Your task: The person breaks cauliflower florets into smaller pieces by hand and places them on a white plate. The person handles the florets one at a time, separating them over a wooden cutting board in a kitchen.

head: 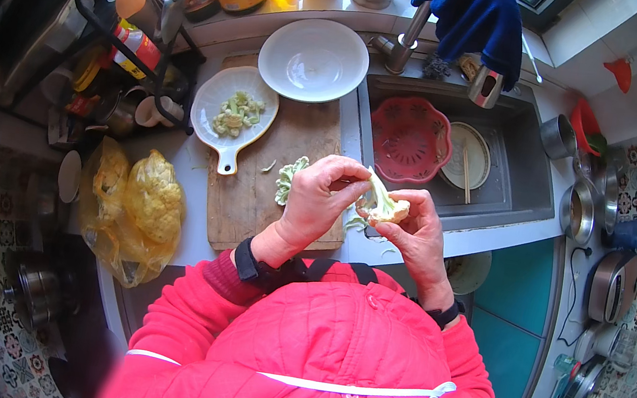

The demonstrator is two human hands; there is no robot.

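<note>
Between my two hands is a cauliflower floret [386,206], held over the counter's front edge. My left hand [322,196] pinches the end of its pale green stem between thumb and fingers. The browned head of the floret rests in the fingers of my right hand [415,228]. Just left of my left hand, another cauliflower piece [289,179] lies on the wooden cutting board [267,216], partly hidden by that hand. A white handled dish [208,99] holds several small florets [239,114] at the board's far left. Green trimmings [357,221] lie below my hands.
A white bowl [314,58] stands at the board's back. Right of it, the sink [515,147] contains a red scalloped basin [409,138] and a plate [478,160] with chopsticks. A yellow plastic bag [129,239] with cauliflower sits left. A blue cloth [478,20] hangs over the faucet [401,52].
</note>
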